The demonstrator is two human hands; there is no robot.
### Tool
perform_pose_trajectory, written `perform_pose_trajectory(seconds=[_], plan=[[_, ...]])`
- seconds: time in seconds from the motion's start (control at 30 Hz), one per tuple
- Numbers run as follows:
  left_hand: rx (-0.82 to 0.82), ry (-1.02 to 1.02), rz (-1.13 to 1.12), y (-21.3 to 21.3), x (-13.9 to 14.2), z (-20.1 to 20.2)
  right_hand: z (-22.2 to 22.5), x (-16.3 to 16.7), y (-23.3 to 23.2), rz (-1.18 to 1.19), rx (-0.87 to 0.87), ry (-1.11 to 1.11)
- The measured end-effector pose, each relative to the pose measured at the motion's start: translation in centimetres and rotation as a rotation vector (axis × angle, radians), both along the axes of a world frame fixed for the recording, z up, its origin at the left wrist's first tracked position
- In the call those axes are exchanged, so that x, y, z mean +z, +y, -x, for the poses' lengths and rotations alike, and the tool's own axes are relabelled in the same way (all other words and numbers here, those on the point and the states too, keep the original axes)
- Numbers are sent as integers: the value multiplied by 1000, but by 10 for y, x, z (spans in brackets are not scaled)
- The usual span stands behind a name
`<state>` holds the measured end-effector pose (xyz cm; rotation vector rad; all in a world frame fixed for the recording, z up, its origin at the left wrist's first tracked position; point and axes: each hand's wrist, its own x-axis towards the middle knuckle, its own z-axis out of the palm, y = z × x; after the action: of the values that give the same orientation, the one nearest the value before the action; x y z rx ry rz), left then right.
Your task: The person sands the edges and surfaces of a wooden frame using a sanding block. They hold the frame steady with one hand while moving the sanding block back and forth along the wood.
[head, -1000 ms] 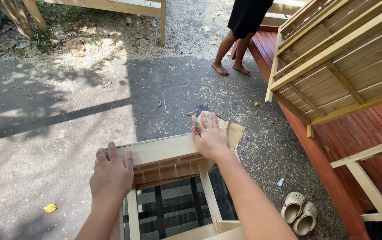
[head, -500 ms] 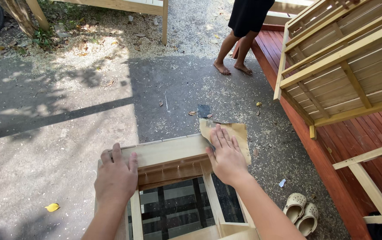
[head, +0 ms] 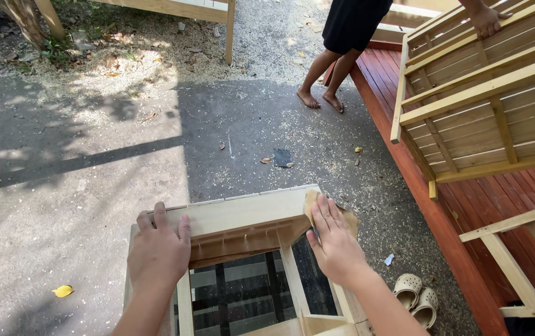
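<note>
A pale wooden frame (head: 242, 211) with slats stands in front of me on the ground. My left hand (head: 158, 252) rests flat on its top left corner, fingers over the top board. My right hand (head: 334, 239) presses a tan sheet of sandpaper (head: 348, 218) flat against the frame's top right corner and side rail.
A barefoot person (head: 336, 56) in dark shorts stands ahead and has a hand on a large slatted wooden frame (head: 485, 106) on the red deck (head: 466, 224). A pair of beige clogs (head: 417, 298) lies at lower right. Sawdust covers the concrete.
My right hand has slid the sandpaper down and toward me along the frame's right corner. My left hand has stayed on the top left corner.
</note>
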<state>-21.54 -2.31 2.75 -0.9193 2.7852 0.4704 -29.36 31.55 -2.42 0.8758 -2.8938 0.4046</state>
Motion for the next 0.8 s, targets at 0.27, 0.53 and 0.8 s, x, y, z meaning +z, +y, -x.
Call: perform_pose_trajectory(seconds=[0.27,0.53,0.8], plan=[[6,-2,-55,0,1,-4,38,0,-20,-113,-24,-55],[0,3,0,-2,-7,-2,53,-7,-23,-140,-74,-77],[-6,25,-31,-3,-11,-4,1,4,6,-84,20,-24]])
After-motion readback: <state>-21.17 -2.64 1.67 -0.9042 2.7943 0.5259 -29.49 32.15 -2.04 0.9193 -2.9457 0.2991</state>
